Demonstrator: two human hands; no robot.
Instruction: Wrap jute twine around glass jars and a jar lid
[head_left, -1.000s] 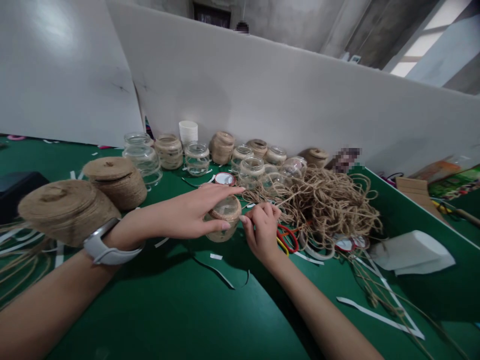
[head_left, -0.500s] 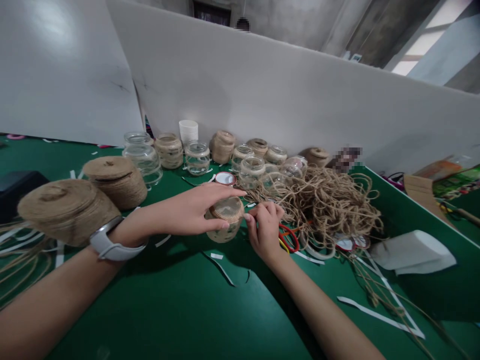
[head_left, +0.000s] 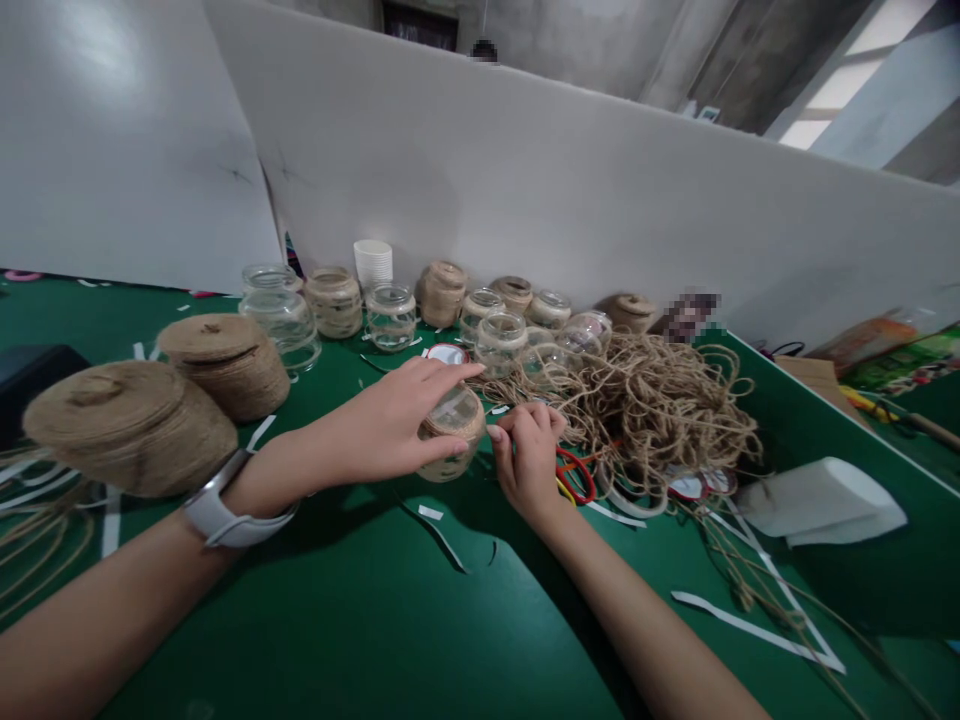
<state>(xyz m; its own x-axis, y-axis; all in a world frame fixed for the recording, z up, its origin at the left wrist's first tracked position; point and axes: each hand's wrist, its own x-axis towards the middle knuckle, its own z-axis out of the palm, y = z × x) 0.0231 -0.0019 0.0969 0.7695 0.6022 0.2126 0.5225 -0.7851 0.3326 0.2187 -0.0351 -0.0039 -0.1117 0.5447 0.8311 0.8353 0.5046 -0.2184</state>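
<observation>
Green tabletop [head_left: 322, 640] forms the work surface; a pale partition [head_left: 480, 170] bounds its rear edge. Work item: one glass jar [head_left: 442, 466], located at the centre of the work area, with twine wound about its upper part. Left hand [head_left: 390, 420]: grasping the jar, thumb along the near side, fingers extended over the top toward the far side. A watch with a light strap [head_left: 236, 522] encircles the left wrist. Right hand [head_left: 529, 455]: positioned just beside the jar, fingers curled and thumb near the index finger; whether a strand is gripped cannot be determined.

Adjacent items: red-handled scissors [head_left: 591, 478] lie beyond the right hand, partly hidden by it. A loose twine heap [head_left: 667, 410] occupies the area to the right, in front of the partition. Two twine-covered containers [head_left: 127, 430] stand to the left, beyond the watch. Other jars [head_left: 391, 320], some clear and some twine-wrapped, stand toward the rear, near a stack of white cups [head_left: 373, 263].
</observation>
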